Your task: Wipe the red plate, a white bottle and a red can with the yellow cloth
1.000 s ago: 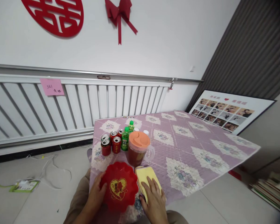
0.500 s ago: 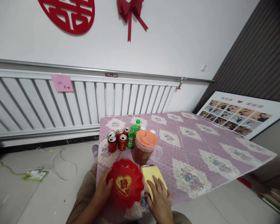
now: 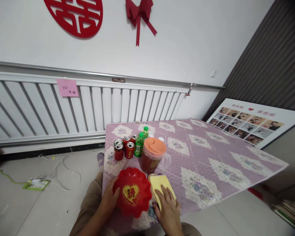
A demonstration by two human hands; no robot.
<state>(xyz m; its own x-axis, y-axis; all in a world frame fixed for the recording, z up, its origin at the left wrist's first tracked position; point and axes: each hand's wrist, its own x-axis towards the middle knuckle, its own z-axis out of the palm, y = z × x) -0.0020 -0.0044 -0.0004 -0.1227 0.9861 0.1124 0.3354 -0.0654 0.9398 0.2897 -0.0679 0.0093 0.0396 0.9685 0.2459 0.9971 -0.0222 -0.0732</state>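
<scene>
The right hand (image 3: 169, 209) covers the near end of the yellow cloth (image 3: 159, 186), and its wrist runs off the bottom edge. Beyond it, the jug (image 3: 151, 159) hides the white-capped bottles behind; the can (image 3: 129, 150) labels are too small to read.

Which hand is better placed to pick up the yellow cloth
Right. The right hand already lies flat on the yellow cloth, while the left hand holds the rim of the red plate.
</scene>
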